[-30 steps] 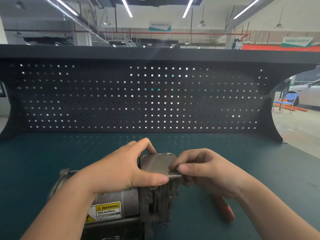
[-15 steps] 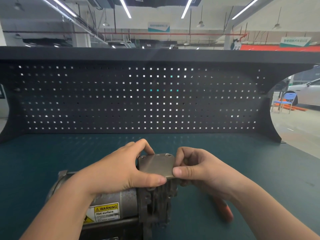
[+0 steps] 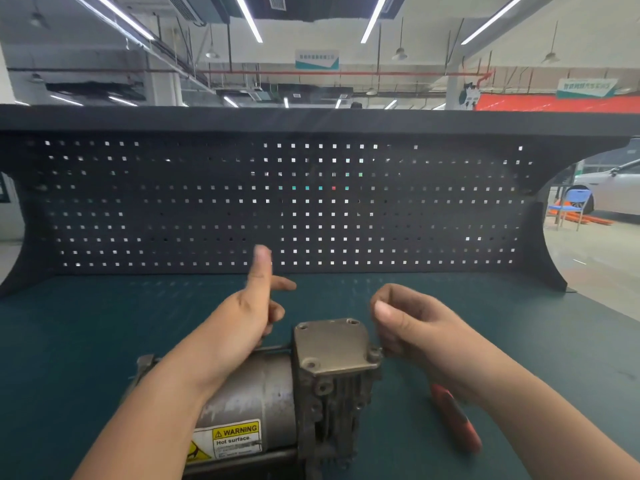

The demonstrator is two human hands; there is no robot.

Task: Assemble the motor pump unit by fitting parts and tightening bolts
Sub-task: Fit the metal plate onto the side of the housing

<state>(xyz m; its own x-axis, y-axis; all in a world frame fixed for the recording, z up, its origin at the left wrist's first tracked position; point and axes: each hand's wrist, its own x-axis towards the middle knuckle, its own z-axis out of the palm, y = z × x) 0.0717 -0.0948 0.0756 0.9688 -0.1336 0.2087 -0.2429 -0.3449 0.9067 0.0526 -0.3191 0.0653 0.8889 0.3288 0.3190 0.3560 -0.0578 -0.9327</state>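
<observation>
Bare bench (image 3: pixel 104 341) lies open on both sides of the motor pump unit (image 3: pixel 277 393). The pegboard (image 3: pixel 311 209) walls off the back, and a red-handled tool (image 3: pixel 457 420) lies under my right forearm.

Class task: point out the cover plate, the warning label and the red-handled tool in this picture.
cover plate (image 3: pixel 332 344): head view, middle of its flat top face.
warning label (image 3: pixel 227 441): head view, middle of the sticker.
red-handled tool (image 3: pixel 457 420): head view, middle of its handle.
</observation>
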